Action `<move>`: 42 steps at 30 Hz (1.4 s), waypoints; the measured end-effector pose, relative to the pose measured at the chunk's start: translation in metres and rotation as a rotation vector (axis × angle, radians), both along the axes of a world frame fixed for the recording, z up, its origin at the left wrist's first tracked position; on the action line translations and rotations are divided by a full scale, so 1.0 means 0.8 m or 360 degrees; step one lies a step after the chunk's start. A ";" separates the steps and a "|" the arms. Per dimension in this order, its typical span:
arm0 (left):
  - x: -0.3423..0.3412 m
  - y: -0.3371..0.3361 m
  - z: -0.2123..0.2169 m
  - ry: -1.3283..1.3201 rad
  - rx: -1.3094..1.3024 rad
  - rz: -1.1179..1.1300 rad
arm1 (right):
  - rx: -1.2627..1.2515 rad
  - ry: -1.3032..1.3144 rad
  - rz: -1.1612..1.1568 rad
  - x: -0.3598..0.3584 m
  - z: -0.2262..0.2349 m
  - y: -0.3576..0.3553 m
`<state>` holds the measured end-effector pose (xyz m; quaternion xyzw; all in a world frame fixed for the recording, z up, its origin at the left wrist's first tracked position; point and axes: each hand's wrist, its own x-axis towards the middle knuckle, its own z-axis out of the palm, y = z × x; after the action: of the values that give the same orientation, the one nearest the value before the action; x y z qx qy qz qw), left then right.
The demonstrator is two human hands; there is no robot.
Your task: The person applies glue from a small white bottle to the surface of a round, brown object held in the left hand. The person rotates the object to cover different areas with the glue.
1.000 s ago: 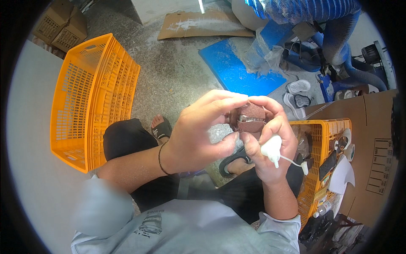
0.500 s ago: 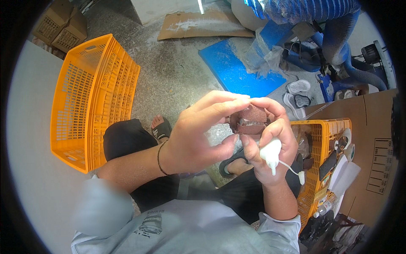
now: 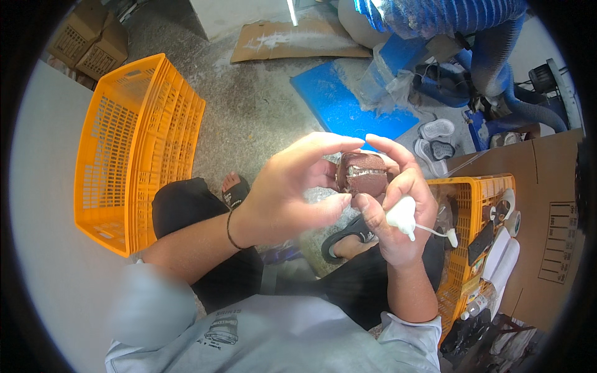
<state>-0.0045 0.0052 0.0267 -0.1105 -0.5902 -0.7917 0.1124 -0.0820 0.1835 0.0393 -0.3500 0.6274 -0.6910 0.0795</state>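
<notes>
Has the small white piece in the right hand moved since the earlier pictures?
Hardly. The white piece in the right hand stays at about the same spot beside the near orange crate on the person's right; any shift is too slight to name.

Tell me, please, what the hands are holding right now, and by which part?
Both hands pinch a small brown piece by its edges: left hand on its left side, right hand on its right. The right palm also clasps a white plastic piece.

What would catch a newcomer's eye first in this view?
First, mid-frame, the left hand and right hand close together around a small dark brown piece, the right also clutching a white plug with a thin cord. Next, the big orange crate on the floor at left, and a smaller orange basket of odds and ends at right.
</notes>
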 end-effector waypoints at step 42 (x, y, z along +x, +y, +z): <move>0.003 0.000 -0.004 -0.0197 -0.0305 0.0475 | 0.0691 0.1008 -0.0381 0.019 0.032 0.019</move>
<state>-0.0020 0.0052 0.0232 0.0170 -0.6785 -0.7117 0.1811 -0.0665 0.1990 0.0646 -0.4452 0.7886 -0.4047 -0.1269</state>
